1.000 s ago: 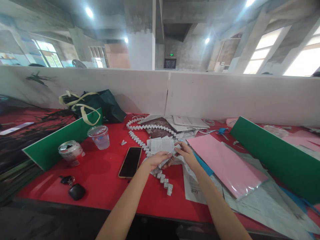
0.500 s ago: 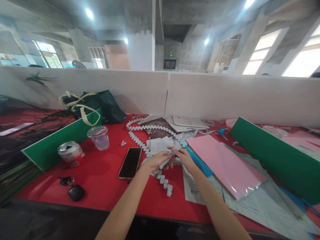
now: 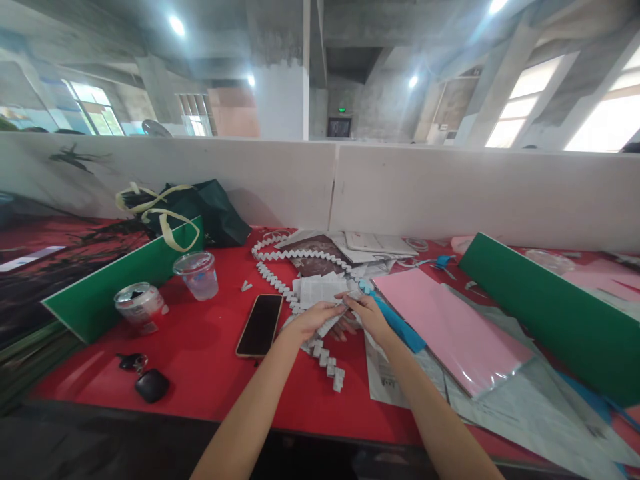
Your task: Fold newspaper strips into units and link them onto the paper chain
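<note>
My left hand and my right hand meet over the middle of the red table, both pinching a small piece of printed paper between thumbs and fingers. Some lower fingers are spread beneath it. A zigzag chain of folded paper loops behind my hands, and a short end of folded links lies just in front of them. Flat paper pieces sit directly behind my fingers. Left of my hands lies a phone with a dark screen.
On the left are a can, a plastic cup, keys, a green divider and a dark bag. To the right lie a pink folder, newspaper sheets and another green divider.
The fingers beneath the paper have shifted and now spread out more under my right hand. Both hands keep their pinch in nearly the same place.
</note>
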Demonstrator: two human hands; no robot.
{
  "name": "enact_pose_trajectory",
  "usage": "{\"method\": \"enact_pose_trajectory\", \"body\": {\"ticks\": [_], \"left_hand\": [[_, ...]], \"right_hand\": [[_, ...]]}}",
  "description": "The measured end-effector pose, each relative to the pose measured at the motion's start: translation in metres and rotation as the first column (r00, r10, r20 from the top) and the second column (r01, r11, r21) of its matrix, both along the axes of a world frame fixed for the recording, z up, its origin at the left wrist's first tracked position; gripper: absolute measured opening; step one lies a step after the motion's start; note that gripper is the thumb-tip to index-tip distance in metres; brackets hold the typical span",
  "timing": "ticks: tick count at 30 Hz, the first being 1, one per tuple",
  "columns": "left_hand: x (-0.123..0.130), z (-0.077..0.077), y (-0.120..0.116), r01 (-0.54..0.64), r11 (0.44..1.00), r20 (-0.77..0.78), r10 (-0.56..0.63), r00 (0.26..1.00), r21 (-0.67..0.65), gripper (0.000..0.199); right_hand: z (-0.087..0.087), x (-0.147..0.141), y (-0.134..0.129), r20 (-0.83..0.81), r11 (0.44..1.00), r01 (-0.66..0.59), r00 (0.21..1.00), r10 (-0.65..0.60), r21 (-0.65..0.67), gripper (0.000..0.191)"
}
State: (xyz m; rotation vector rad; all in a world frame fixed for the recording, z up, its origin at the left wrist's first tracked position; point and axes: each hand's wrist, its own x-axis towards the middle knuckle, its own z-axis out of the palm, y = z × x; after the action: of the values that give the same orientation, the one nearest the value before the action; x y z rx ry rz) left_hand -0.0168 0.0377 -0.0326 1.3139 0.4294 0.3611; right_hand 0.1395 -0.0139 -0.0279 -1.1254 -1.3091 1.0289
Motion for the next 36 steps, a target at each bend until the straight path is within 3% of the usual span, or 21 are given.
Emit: {"method": "enact_pose_trajectory", "body": {"ticks": [12, 19, 28, 36], "left_hand": [[0.0, 0.003, -0.003, -0.022, 1.0, 0.044, 0.022, 0.999, -0.015, 0.05], [-0.004, 0.004, 0.0, -0.04, 0.998, -0.052, 0.042, 0.998, 0.044, 0.045], [-0.006, 0.008, -0.003, -0.004, 0.999, -0.039, 0.005, 0.999, 0.036, 0.043], [0.002, 0.003, 0.001, -0.186, 0.979, 0.011, 0.186, 0.983, 0.086, 0.041]], "right_hand": [[0.005, -0.001, -0.003, -0.093, 0.999, -0.032, 0.995, 0.03, -0.017, 0.036], [0.01, -0.002, -0.005, -0.178, 1.0, -0.021, 0.984, 0.025, 0.023, 0.025], [0.006, 0.004, -0.001, -0.073, 0.997, 0.042, 0.997, -0.038, 0.062, 0.029], [0.004, 0.01, 0.005, -0.03, 0.948, 0.285, 0.958, -0.284, 0.139, 0.033]]}}
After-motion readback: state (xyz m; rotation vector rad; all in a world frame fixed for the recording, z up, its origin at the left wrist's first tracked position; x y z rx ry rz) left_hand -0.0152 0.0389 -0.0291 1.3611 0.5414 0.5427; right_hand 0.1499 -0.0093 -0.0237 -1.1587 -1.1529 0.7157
